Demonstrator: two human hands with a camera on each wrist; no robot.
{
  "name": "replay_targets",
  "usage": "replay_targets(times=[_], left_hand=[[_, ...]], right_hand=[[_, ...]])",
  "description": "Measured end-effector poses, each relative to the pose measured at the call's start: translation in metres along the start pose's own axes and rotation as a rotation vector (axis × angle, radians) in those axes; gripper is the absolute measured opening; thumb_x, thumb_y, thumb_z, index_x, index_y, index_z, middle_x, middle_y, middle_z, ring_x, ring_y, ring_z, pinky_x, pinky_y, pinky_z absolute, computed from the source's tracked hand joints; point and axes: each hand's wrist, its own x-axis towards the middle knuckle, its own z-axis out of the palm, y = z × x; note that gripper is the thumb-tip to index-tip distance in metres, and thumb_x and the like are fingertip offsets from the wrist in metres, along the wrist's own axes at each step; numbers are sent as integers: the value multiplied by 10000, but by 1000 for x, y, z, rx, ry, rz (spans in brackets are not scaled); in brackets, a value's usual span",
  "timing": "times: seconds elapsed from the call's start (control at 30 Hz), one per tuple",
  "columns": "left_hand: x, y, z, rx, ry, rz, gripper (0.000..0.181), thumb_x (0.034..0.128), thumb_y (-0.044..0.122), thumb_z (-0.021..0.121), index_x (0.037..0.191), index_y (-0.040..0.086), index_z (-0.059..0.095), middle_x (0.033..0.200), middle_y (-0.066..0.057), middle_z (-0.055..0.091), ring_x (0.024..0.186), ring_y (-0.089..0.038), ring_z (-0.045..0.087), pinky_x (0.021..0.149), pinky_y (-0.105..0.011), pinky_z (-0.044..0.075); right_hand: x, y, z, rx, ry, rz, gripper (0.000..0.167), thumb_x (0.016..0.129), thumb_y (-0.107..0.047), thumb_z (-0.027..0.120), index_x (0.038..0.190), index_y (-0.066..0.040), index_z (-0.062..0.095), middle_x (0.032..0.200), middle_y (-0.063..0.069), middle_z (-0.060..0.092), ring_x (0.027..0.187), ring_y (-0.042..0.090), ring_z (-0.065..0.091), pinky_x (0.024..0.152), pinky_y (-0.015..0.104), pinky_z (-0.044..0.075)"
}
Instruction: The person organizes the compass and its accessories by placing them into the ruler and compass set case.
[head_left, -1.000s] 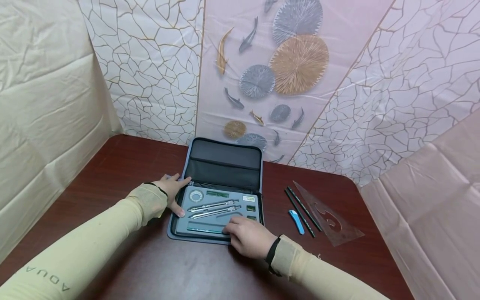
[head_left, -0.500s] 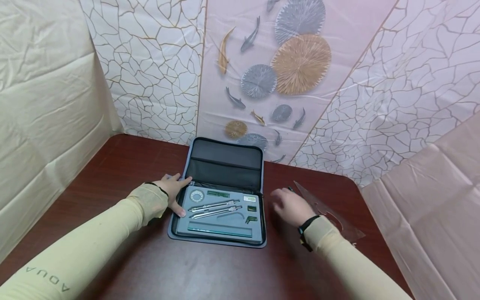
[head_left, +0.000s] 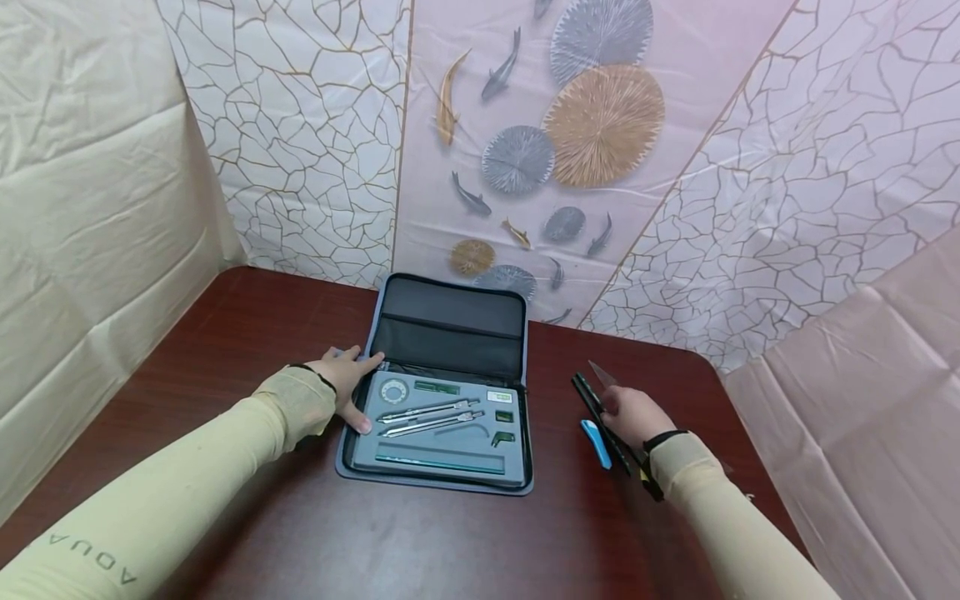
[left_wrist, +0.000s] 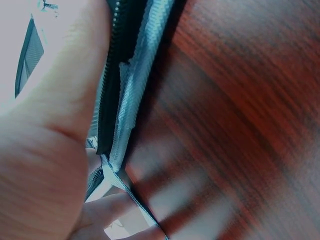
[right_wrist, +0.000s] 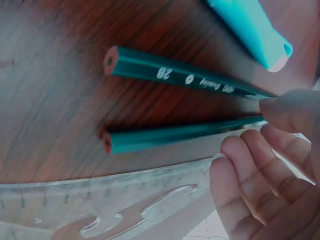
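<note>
Green pencils point(right_wrist: 182, 74) lie right of the case point(head_left: 450, 343), between thumb and fingers of the right hand point(head_left: 636, 418), whether pinched unclear; best squeeze both evenly. Left hand point(head_left: 343, 383), fingers apart, braces the case.

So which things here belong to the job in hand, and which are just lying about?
Likely the job:
case, left hand on its edge
two loose pencils, right hand at them

Seemingly just lying about, perhaps kit too:
blue tool
triangle
</note>
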Motion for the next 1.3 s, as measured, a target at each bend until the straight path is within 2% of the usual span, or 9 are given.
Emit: replay_targets(times=[0.17,0.4,0.53,0.73,0.97,1.13,1.3], left_hand=[[-1,1,0,-4,1,-2,1276,589,600,830,1566,175,127,1560,-277,107,1385,-536,95,1011,-684,255],[-3,4,-2,-4,-1,-6,1243,620,569,833,1566,176,130,1562,-272,108,1389,-528,95,1013,-678,259],[-4,4,-2,-13,0,-6,1242,620,559,839,1566,178,129,1563,-271,103,1391,-525,89,1014,-680,255],[-4,3,-1,2,9,1,1240,620,567,833,1565,174,134,1560,-276,112,1385,-532,104,1009,-675,272],[-3,3,0,5,8,-4,1239,617,564,837,1565,173,140,1557,-280,119,1382,-535,112,1002,-679,277],[-2,2,0,16,8,-1,1241,618,568,836,1564,168,139,1554,-285,123,1379,-539,120,1001,-676,283],[-3,3,0,1,6,-3,1239,620,561,836,1565,173,135,1558,-279,114,1382,-537,107,1006,-677,274]], right_hand=[[0,-5,0,14,-21,1,282,889,-116,669,1142,0,624,1004,141,648,908,284,612,754,469,502],[0,-9,2,-17,-50,-19,275,868,-106,687,1110,14,630,911,103,643,795,215,598,695,415,508],[1,-11,3,-38,-38,-22,261,848,-74,676,1086,25,635,883,106,654,748,203,591,678,411,507],[2,-11,5,-49,-13,-19,252,814,-34,658,1060,18,638,881,106,661,762,219,597,700,429,507],[2,-8,9,-39,-3,1,258,802,-49,680,1050,-4,630,798,53,615,720,208,565,684,416,491],[1,-5,5,-32,2,1,236,805,-74,691,1021,2,633,818,57,627,733,209,572,684,411,494],[2,-9,-9,55,20,36,235,849,-86,658,1059,14,623,899,92,636,789,230,583,679,405,493]])
